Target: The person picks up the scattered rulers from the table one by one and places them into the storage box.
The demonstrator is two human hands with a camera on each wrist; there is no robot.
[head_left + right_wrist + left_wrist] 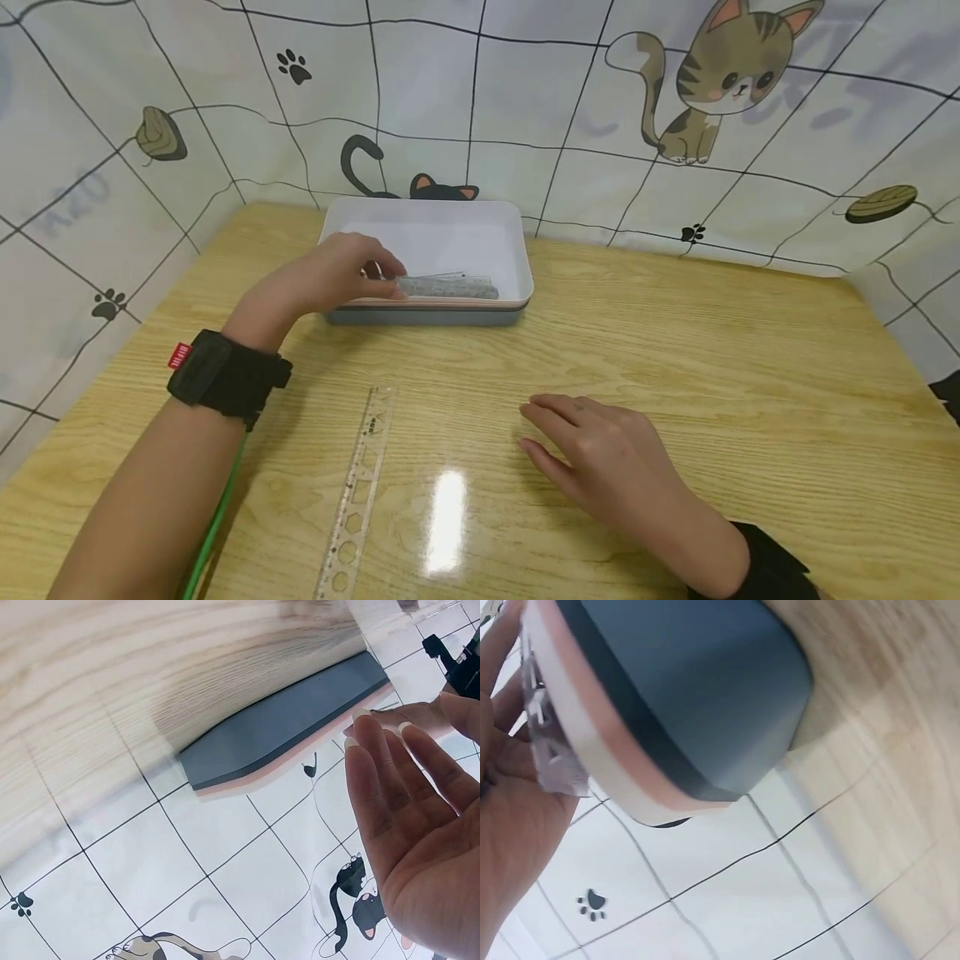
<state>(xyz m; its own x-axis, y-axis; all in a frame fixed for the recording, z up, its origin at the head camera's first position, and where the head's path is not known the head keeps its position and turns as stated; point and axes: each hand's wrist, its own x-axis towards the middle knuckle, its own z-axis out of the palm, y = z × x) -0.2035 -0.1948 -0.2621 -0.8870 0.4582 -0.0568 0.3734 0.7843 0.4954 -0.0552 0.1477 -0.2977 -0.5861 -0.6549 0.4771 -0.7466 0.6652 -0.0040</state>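
Observation:
A lidless box [427,317], grey-blue outside and white inside with a pink rim band, stands against the back cloth. Reaching over its left side, my left hand [337,271] pinches the left end of some clear plastic rulers [450,287] with thumb and fingers. They lie near the box's front wall and look speckled grey. In the left wrist view, clear plastic with cut-outs [555,754] shows between palm and rim. My right hand [611,450] is over the table, fingers loosely extended, holding nothing. A clear stencil ruler [354,500] lies on the table between the forearms.
The wood-patterned table [712,350] meets a white cloth backdrop [540,108] printed with cats and grid lines. A green cable [217,517] runs along the left forearm. Black bands [225,375] circle the wrists. Light glares on the tabletop right of the stencil ruler.

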